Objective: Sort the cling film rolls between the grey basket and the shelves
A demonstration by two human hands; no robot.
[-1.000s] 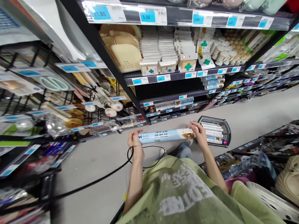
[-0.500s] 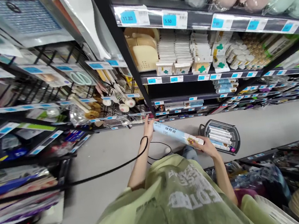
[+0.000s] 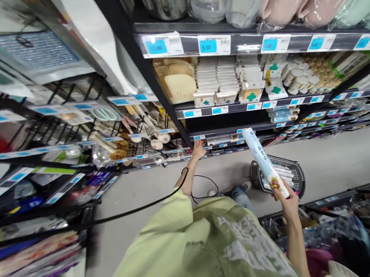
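A pale blue and white roll of food storage bags [image 3: 263, 160] is in my right hand [image 3: 286, 200], which grips it by its lower end. The roll tilts up and to the left, above the grey shopping basket [image 3: 301, 175]. Inside the basket lie several similar white and blue rolls [image 3: 288, 175], partly covered by the held one. My left hand [image 3: 198, 149] reaches to the front edge of a low shelf, fingers stretched out and no object visible in it. Beside it on that shelf are a few packaged rolls [image 3: 219, 140].
Higher on the rack stand boxes of cotton swabs [image 3: 205, 83] and beige cutting boards [image 3: 180, 87]. More blue rolls [image 3: 284, 114] lie one level down. Kitchen tools hang at left. A black cable [image 3: 140, 209] crosses by my left arm. Another rack [image 3: 334, 214] borders the aisle behind.
My left hand has let go of the roll and moved to the low shelf. My right hand has carried the roll rightward over the basket, turning it steeper.
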